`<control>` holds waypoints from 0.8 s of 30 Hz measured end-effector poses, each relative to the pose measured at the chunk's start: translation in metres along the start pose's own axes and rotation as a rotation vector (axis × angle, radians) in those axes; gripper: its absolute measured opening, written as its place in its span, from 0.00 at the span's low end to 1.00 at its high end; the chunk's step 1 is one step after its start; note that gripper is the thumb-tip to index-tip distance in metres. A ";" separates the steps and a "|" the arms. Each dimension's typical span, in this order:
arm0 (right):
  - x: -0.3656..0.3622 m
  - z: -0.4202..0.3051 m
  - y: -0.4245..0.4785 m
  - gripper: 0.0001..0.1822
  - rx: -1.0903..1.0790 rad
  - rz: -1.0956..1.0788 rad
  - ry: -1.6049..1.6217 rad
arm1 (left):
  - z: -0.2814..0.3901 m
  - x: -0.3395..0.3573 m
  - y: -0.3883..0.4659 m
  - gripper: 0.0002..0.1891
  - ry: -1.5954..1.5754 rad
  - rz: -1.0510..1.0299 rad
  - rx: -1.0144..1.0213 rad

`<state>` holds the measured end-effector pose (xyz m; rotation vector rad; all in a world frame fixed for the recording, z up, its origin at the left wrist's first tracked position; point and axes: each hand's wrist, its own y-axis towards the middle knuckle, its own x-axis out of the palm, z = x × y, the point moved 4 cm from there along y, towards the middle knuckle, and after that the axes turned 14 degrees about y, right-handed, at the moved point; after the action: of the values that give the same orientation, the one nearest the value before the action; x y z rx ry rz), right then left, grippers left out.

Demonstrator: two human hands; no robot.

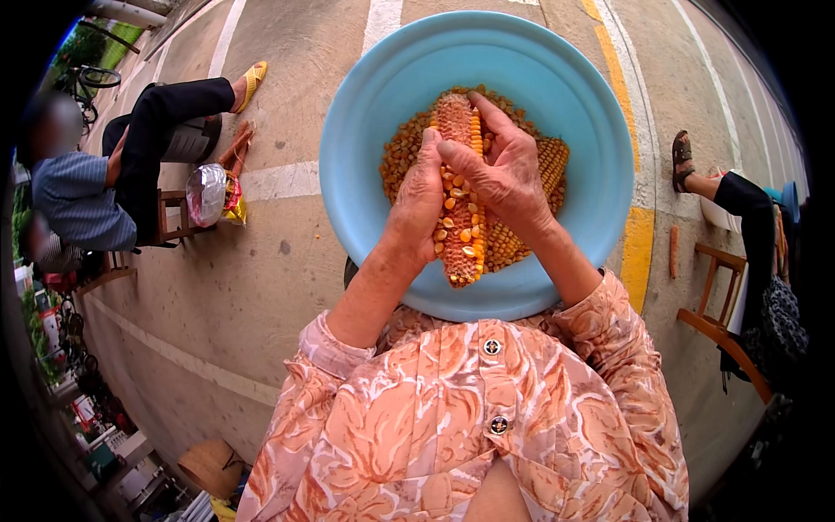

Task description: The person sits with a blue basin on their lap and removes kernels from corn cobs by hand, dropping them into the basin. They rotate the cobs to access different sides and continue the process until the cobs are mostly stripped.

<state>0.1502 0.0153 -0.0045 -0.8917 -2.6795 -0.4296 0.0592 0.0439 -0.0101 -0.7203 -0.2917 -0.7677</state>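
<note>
A partly stripped corn cob point(464, 261) is held lengthwise between both hands over a light blue plastic basin point(365, 91). My left hand point(417, 199) grips its left side, thumb on the cob. Around the right side wraps my right hand point(512, 169), its thumb pressing across the cob's middle and a fingertip near the far end. Rows of yellow kernels remain on the right edge, and loose kernels rest on its face. Below, shelled corn kernels point(404, 143) cover the basin's bottom. Another corn cob point(553, 163), full of kernels, lies at the right, partly hidden by my right hand.
At left a person point(85, 199) sits beside a dark bucket point(189, 140), a plastic bag point(205, 189) and bare cobs point(238, 147). Another person point(750, 202) sits at right near a wooden chair point(717, 287). One stripped cob point(674, 251) lies on the pavement.
</note>
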 end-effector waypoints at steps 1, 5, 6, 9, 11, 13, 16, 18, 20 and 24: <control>0.001 -0.001 0.001 0.22 0.011 -0.029 -0.014 | 0.000 0.000 0.001 0.29 -0.002 0.023 0.019; -0.006 0.001 0.004 0.20 0.136 -0.007 -0.032 | -0.003 -0.001 0.002 0.31 0.134 -0.009 0.055; -0.010 0.005 0.005 0.20 0.187 0.033 -0.029 | -0.004 -0.001 0.006 0.31 0.139 0.018 0.058; -0.013 0.008 0.005 0.20 0.310 0.127 0.263 | -0.002 0.005 0.003 0.34 -0.025 -0.072 0.018; -0.014 0.005 0.003 0.22 0.250 0.120 0.159 | -0.003 0.004 0.003 0.33 -0.043 -0.068 0.004; -0.012 0.005 0.001 0.24 0.194 0.104 0.063 | -0.002 0.001 0.002 0.31 -0.048 -0.030 0.017; -0.003 -0.003 0.000 0.26 -0.037 -0.049 -0.142 | 0.002 -0.001 -0.002 0.28 0.005 0.060 -0.049; -0.001 -0.007 0.002 0.26 -0.036 -0.087 -0.197 | 0.004 0.002 -0.005 0.27 0.011 0.113 -0.039; -0.004 -0.002 0.003 0.25 0.040 -0.059 -0.134 | 0.001 0.005 -0.004 0.26 -0.003 0.115 -0.026; -0.015 0.014 0.003 0.21 0.298 0.109 0.211 | -0.004 0.002 0.001 0.24 -0.002 -0.034 -0.012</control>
<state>0.1617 0.0146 -0.0217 -0.8463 -2.4058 -0.0894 0.0618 0.0407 -0.0124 -0.7284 -0.3020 -0.8019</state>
